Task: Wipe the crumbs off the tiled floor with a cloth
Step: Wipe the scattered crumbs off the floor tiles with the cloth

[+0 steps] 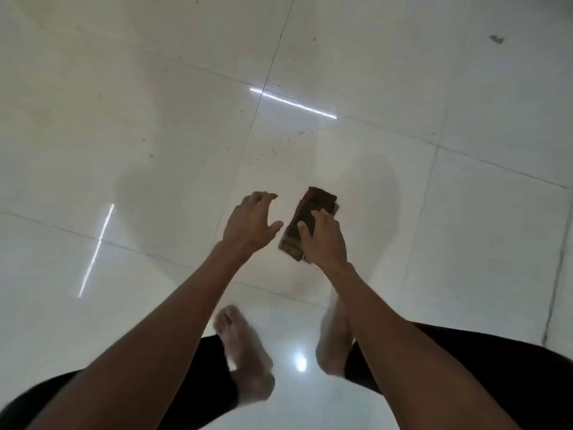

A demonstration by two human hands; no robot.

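Observation:
My right hand holds a folded dark brown cloth above the white tiled floor, fingers wrapped over its top. Just left of the cloth, my left hand hovers with fingers spread and nothing in it. Small brown crumbs are scattered on the tiles ahead of both hands, around the grout line, with a few more crumbs farther left.
My bare feet stand on the glossy tiles below my arms, the right foot partly hidden by my right forearm. A dark speck lies far right at the back. Bright light streaks reflect on the floor.

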